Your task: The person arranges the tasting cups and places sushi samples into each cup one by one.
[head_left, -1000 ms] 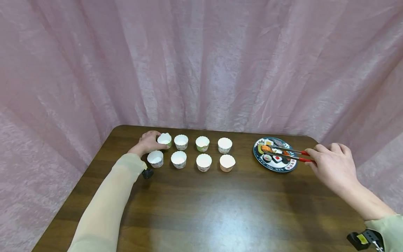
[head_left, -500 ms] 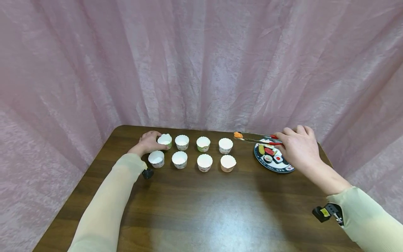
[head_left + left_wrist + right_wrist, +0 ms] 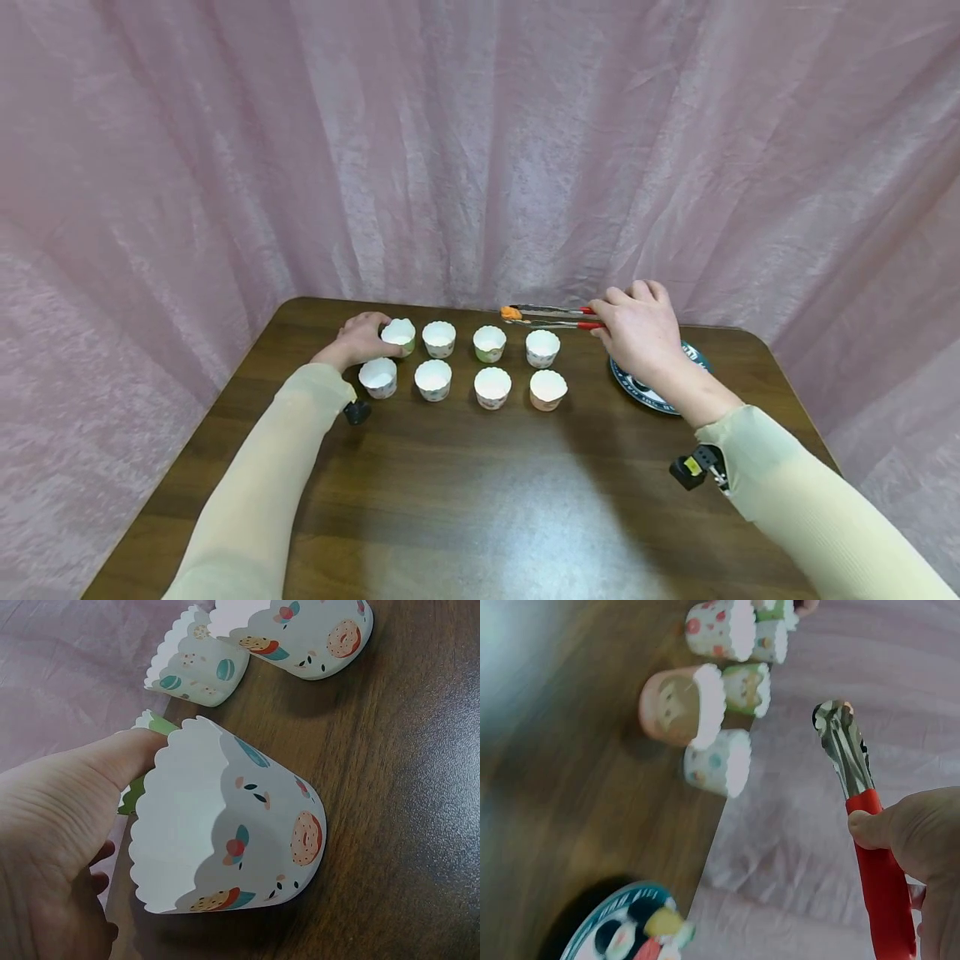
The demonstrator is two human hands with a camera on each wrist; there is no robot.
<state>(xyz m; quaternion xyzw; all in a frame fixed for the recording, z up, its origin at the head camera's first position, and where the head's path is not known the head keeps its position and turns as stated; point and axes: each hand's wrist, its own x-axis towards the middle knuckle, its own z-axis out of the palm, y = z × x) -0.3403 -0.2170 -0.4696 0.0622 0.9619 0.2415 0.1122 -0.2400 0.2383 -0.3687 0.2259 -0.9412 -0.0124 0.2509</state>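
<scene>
My left hand (image 3: 362,340) holds a green-sided paper baking cup (image 3: 399,333) at the back left of the table. In the left wrist view that cup is mostly hidden behind the thumb and a white patterned cup (image 3: 277,825). My right hand (image 3: 641,325) grips red-handled metal tongs (image 3: 881,885), thumb pressed along the handle. Between the tong tips is an orange sushi-like piece (image 3: 511,313), held up above the far row of cups. Just below it in the head view stands another green-banded cup (image 3: 490,343). Inside the cups, only white paper shows.
Several paper cups stand in two rows, including a peach one (image 3: 548,390) at the front right. A dark-rimmed plate (image 3: 647,400) with sushi pieces (image 3: 649,934) lies partly under my right forearm. A pink curtain (image 3: 480,167) hangs behind the wooden table (image 3: 450,483).
My right hand has lifted the orange piece off the plate with the tongs and carried it left, over the back row of cups. The left hand keeps its hold on the green cup.
</scene>
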